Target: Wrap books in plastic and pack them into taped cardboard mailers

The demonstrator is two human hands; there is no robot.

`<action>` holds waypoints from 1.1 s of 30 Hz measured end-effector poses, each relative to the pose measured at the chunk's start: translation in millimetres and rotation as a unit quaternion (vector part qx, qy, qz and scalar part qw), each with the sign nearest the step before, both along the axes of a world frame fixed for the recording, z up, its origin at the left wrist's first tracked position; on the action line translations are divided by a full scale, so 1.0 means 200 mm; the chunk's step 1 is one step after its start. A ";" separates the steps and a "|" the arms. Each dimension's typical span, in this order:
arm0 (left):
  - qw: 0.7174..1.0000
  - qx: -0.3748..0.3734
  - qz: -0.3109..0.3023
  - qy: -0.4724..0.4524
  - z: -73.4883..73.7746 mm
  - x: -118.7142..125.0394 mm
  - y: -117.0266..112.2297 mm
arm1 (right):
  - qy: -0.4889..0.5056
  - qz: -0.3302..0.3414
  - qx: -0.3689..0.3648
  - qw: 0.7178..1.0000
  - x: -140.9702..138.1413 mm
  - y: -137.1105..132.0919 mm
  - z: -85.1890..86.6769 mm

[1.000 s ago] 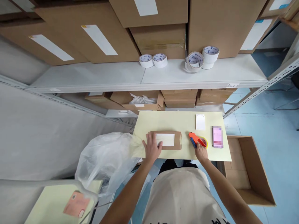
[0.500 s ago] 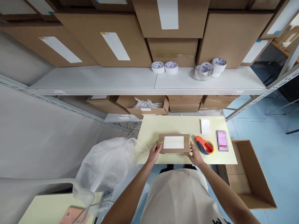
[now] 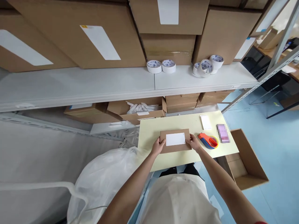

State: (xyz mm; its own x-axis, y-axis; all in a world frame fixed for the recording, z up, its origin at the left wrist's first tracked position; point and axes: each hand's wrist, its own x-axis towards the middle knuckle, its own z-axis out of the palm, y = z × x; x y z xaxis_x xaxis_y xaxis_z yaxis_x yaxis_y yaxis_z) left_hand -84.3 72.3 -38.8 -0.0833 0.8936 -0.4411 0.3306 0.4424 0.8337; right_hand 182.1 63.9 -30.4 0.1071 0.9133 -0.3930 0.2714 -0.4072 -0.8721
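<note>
Parcel (image 3: 175, 140): flat, brown, white label facing up. It sits toward the front of the table (image 3: 161, 123), near the middle. I cannot tell whether it rests on the top or is raised just off it.

Left hand (image 3: 158, 146) is clamped on the left short end and right hand (image 3: 193, 143) on the right short end. Thumbs lie on top; the fingers wrap the edges, and how far under is hidden.

My judgement for this hold:
- Even squeeze from both ends.
- Parcel level.
- Thumbs clear of the label.
- Right wrist off the tape dispenser (image 3: 208, 141), which lies just beside it.

Both forearms come in from the lower edge and converge on the parcel, wrists fairly straight. A plastic bag (image 3: 109, 174) bulges to the table's left, and an open carton (image 3: 247, 161) stands on the floor to the right.
</note>
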 end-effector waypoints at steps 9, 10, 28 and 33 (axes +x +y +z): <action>0.941 0.211 -0.063 0.256 0.11 0.09 -0.01 | -0.250 -0.019 0.113 0.961 0.12 -0.20 -0.06; 0.930 0.241 -0.107 0.258 0.15 0.14 0.01 | -0.305 -0.022 0.125 0.944 0.19 -0.24 -0.06; 0.868 0.157 -0.445 0.154 0.28 0.86 0.18 | -0.138 -0.013 -0.014 0.990 0.58 -0.39 0.04; 0.916 -0.121 -0.383 0.001 0.29 1.04 0.27 | 0.095 -0.071 -0.066 0.991 0.56 -0.46 0.02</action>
State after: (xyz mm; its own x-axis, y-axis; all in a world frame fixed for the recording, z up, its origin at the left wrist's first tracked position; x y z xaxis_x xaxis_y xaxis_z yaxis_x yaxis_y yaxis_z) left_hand 123.0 126.7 18.8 0.5255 0.5663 -0.6350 0.6225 0.2528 0.7407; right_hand 293.7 -28.1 -26.9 0.1428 0.8339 -0.5332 0.0398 -0.5431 -0.8387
